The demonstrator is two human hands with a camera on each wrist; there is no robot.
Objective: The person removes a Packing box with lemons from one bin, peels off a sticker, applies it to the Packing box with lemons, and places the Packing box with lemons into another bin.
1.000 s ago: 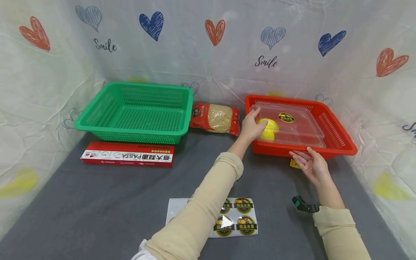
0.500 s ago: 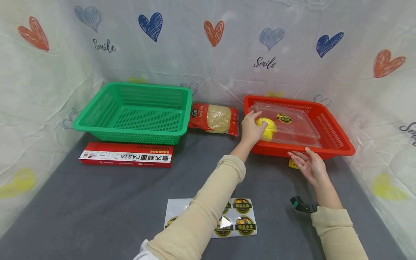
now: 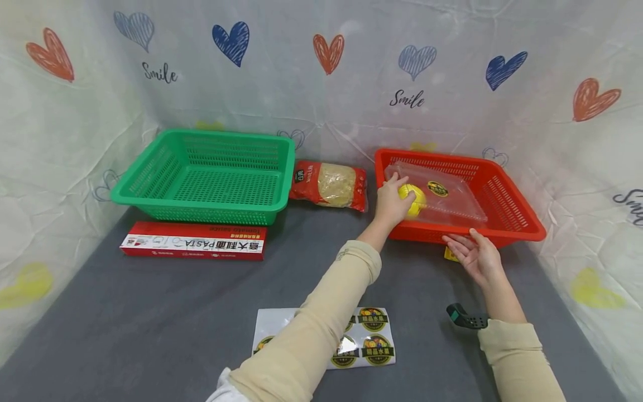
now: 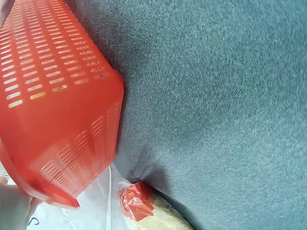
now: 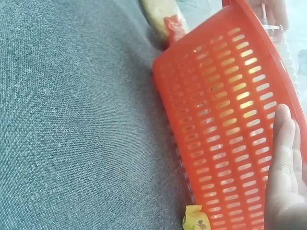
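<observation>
In the head view a clear plastic container with a round black-and-gold label lies tilted inside the red basket. A yellow rounded thing, its kind unclear, shows through its left part. My left hand is at the container's left end, thumb over the top and fingers towards the back, holding that edge; its grip is partly hidden. My right hand rests against the basket's front rim, palm up. In the right wrist view the right hand's fingers lie fairly straight along the outside wall.
A green basket stands at the left, a red pasta box before it. Between the baskets lies a red noodle bag. A sticker sheet lies in front, partly under the left arm. A yellow packet sits beside the red basket.
The clear container has settled lower into the red basket, its front right corner sinking behind the rim. My left hand has moved slightly with it; the right hand stays at the rim.
</observation>
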